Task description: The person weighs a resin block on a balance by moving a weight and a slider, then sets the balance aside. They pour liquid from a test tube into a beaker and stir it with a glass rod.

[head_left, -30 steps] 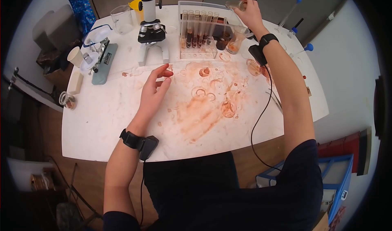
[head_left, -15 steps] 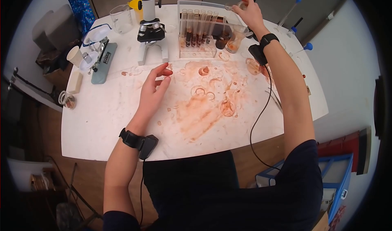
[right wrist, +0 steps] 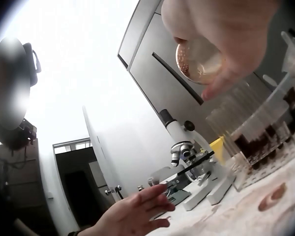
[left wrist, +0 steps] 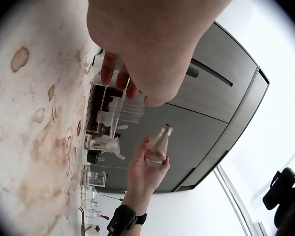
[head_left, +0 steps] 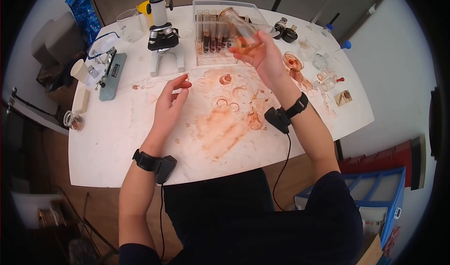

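Note:
My right hand [head_left: 268, 61] grips a clear conical flask [head_left: 238, 29] around its lower body and holds it above the table. The flask leans, its neck toward the upper left, with a reddish-brown residue near its base. From the right wrist view, the round flask bottom [right wrist: 199, 61] shows droplets on the glass. Behind the flask stands a clear rack [head_left: 218, 59] of test tubes [head_left: 206, 30] with dark red-brown liquid, partly covered by it. My left hand [head_left: 172, 101] hovers over the table in front of the microscope [head_left: 164, 37], fingers relaxed and holding nothing.
Brown stains [head_left: 220, 129] mark the white table. A balance [head_left: 112, 77], a beaker [head_left: 129, 25] and a small glass jar [head_left: 73, 120] stand on the left. At right are dark bottles [head_left: 290, 34], a stained glass dish [head_left: 293, 61] and a tweezers-like tool [left wrist: 82, 221].
My right hand has come from the table's back right edge leftward and closer to me, bringing the flask in front of the test tube rack. My left hand has stayed nearly still.

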Available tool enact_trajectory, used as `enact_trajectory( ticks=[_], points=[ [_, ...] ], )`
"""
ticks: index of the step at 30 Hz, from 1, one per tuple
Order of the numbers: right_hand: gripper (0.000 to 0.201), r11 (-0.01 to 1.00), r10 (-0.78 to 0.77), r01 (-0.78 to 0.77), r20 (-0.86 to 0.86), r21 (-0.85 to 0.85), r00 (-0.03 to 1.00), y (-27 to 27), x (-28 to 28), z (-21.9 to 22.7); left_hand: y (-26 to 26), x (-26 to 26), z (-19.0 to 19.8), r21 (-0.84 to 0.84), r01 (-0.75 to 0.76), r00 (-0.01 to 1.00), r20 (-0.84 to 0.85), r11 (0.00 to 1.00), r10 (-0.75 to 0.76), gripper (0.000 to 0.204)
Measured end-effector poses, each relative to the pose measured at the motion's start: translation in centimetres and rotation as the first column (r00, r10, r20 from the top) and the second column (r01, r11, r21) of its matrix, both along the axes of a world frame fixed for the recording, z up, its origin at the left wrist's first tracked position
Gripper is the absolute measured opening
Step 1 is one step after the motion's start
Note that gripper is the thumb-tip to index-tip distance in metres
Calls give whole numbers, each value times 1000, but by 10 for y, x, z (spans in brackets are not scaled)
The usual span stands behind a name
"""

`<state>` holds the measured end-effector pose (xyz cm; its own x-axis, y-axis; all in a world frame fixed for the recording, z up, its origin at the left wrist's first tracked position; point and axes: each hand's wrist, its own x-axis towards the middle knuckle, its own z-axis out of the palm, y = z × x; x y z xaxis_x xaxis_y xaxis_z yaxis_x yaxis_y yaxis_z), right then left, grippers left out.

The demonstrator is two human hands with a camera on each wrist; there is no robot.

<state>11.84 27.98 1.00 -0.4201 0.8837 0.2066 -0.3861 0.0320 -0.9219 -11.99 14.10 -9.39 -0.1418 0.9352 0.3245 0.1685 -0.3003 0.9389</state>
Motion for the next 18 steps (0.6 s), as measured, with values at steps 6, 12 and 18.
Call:
enact_trajectory(
  ticks=[6, 12, 18],
  points=[
    [39, 880, 383, -383, -55, -282, 922, -67, -30, -44, 0, -3, -7, 136, 208, 973, 76, 969, -220, 58],
    [41, 786, 538, -539, -96, -304, 838, -74, -46, -60, 0, -1, -8, 135, 202, 962, 160, 970, -223, 65],
    [43, 911, 401, -352, 259, -215, 879, -69, -36, -59, -2, -3, 1, 172, 200, 960, 160, 965, -228, 53]
  ],
)
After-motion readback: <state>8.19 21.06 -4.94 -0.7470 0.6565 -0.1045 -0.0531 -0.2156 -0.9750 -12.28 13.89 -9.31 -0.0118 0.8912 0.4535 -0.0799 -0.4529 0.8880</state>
